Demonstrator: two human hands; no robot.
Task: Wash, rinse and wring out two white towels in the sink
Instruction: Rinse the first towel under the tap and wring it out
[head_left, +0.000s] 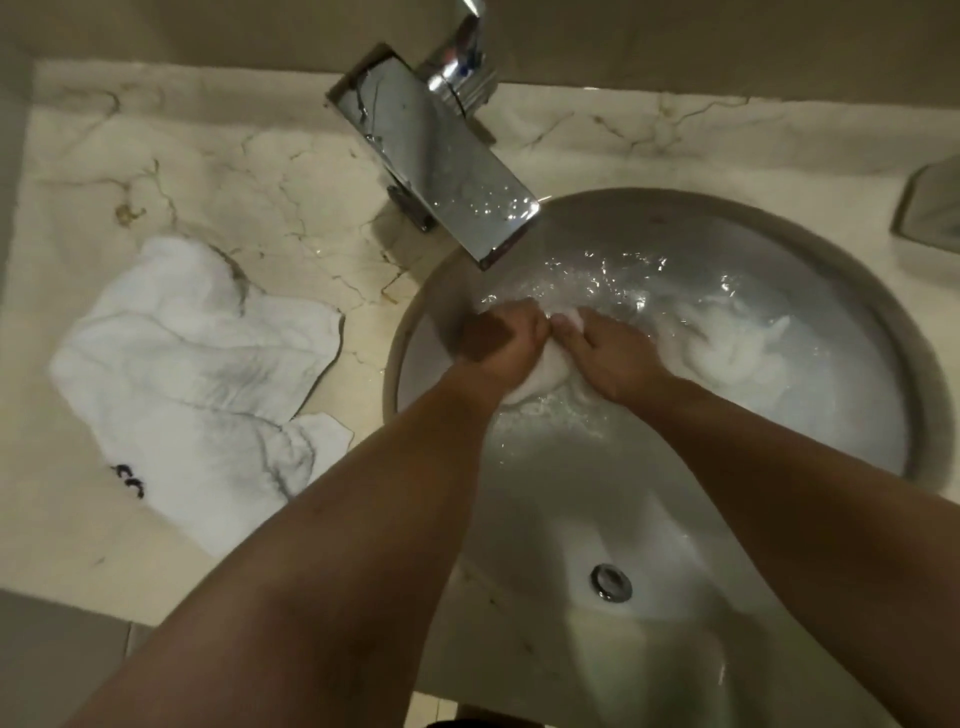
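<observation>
**Scrubbing the first towel under the tap, the second one waiting**

The wet towel (722, 348) is lying in the sink (883, 332), half under water, its bulk trailing off to the right while one bunched end is being gathered at the left-middle of the basin. Its long axis is running roughly left to right, so the free part is lying to the right of both hands, nearer the right hand (608, 358). That hand is lying over the bunch with fingers curled onto the cloth; the left hand (504, 338) is closing in a fist on the same bunch. The two hands are pressed close together, knuckles nearly touching, which reads as rubbing cloth against cloth. The left hand is blurred, so its exact finger hold cannot be told.

The faucet (431, 150) is standing just beyond the hands, on the far side, water spilling off its flat spout. The second towel (197, 374), marked with dark smudges, is lying crumpled on the marble counter (260, 171) well to the left, apart from the basin. It looks not yet washed.
</observation>
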